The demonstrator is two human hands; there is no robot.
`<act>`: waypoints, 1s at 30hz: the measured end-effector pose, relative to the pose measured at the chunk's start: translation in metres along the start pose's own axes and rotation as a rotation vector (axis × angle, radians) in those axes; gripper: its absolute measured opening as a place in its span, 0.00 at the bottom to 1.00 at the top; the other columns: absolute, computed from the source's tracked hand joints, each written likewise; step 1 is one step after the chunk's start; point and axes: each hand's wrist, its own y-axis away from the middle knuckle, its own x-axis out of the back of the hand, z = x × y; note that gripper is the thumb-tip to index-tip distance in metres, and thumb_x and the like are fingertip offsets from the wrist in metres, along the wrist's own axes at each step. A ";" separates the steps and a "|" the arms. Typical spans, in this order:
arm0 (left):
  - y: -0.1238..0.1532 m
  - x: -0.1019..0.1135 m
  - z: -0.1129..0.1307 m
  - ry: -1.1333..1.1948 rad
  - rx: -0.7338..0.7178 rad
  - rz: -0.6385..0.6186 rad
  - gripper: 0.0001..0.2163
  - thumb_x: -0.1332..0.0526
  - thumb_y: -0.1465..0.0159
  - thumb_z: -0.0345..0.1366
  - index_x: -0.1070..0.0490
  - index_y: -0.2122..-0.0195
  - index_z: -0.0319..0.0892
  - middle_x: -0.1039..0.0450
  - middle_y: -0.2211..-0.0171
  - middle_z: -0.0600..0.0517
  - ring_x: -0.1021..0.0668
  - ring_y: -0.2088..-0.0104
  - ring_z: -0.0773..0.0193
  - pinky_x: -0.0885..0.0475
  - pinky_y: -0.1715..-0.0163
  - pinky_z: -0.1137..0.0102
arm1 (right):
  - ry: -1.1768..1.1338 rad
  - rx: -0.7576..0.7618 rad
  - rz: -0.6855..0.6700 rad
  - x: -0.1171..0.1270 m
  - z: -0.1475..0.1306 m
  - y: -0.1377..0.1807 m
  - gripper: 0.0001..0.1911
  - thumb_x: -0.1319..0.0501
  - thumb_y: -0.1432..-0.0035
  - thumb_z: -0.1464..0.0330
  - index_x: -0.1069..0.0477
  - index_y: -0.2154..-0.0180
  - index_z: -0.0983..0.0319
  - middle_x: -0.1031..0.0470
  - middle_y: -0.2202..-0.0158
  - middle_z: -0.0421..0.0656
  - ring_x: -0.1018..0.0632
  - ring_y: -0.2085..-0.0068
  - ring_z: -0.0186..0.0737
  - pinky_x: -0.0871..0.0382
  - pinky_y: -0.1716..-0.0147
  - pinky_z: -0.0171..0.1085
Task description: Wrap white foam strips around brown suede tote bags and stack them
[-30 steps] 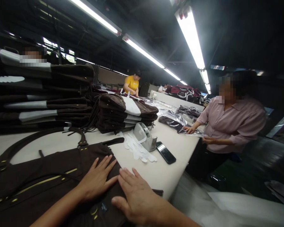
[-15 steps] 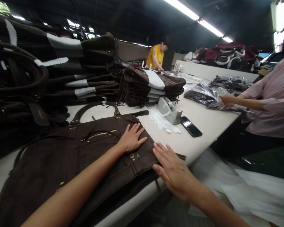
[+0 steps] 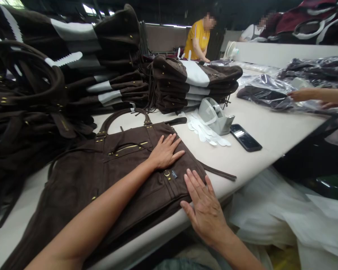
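Observation:
A dark brown handbag (image 3: 129, 168) lies flat on the pale table, its rounded handle (image 3: 124, 112) pointing away from me. On its front are a gold zip (image 3: 131, 147) and a small buckled strap (image 3: 167, 174). My left hand (image 3: 166, 152) rests palm down with spread fingers on the bag's upper right part. At the bag's lower right corner, my right hand (image 3: 201, 202) lies stretched out, fingertips on its edge. A thin dark strap (image 3: 219, 171) sticks out from beneath the bag to the right.
Stacked brown bags with white wraps (image 3: 197, 73) stand behind, and a taller pile (image 3: 109, 41) rises at left. A grey tape dispenser (image 3: 216, 116), white paper strips (image 3: 205, 131) and a phone (image 3: 246, 137) lie on the table (image 3: 281, 131). Co-workers stand beyond; one hand (image 3: 304, 94) touches plastic-wrapped goods.
The view has tipped downward and shifted, so the bag and stacks look nearer. My right hand now overlaps the bag's corner more. Both hands stay flat.

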 end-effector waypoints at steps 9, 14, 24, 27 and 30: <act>0.079 0.020 0.029 -0.074 0.155 -0.028 0.26 0.55 0.29 0.48 0.47 0.34 0.41 0.52 0.32 0.37 0.49 0.32 0.47 0.51 0.36 0.45 | 0.035 0.148 0.169 -0.004 0.011 0.007 0.34 0.45 0.34 0.60 0.52 0.33 0.65 0.41 0.34 0.50 0.41 0.33 0.49 0.53 0.34 0.52; 0.170 0.030 0.053 -0.144 0.211 -0.059 0.24 0.56 0.28 0.46 0.56 0.32 0.54 0.55 0.31 0.45 0.48 0.32 0.49 0.46 0.38 0.41 | -0.043 0.175 0.292 -0.015 0.017 0.012 0.32 0.43 0.36 0.65 0.47 0.34 0.67 0.38 0.36 0.52 0.37 0.35 0.51 0.53 0.34 0.52; 0.226 0.008 0.063 -0.478 0.156 0.067 0.50 0.34 0.49 0.61 0.54 0.32 0.44 0.42 0.36 0.36 0.34 0.39 0.39 0.28 0.47 0.53 | -0.128 0.194 0.561 -0.039 0.019 0.012 0.30 0.44 0.42 0.76 0.40 0.38 0.67 0.29 0.43 0.52 0.31 0.39 0.53 0.48 0.37 0.55; 0.209 0.023 0.066 -0.465 0.199 -0.061 0.42 0.34 0.45 0.56 0.46 0.34 0.41 0.35 0.41 0.35 0.28 0.44 0.43 0.26 0.49 0.57 | -0.161 0.212 0.557 -0.037 0.022 0.010 0.29 0.44 0.42 0.77 0.40 0.38 0.68 0.30 0.42 0.53 0.32 0.39 0.53 0.48 0.37 0.55; 0.204 0.025 0.070 -0.563 0.178 -0.095 0.36 0.34 0.42 0.44 0.44 0.35 0.40 0.33 0.43 0.33 0.26 0.46 0.40 0.25 0.52 0.56 | -0.183 0.229 0.498 -0.031 0.023 0.016 0.30 0.45 0.41 0.78 0.42 0.36 0.68 0.33 0.40 0.53 0.35 0.37 0.52 0.48 0.36 0.54</act>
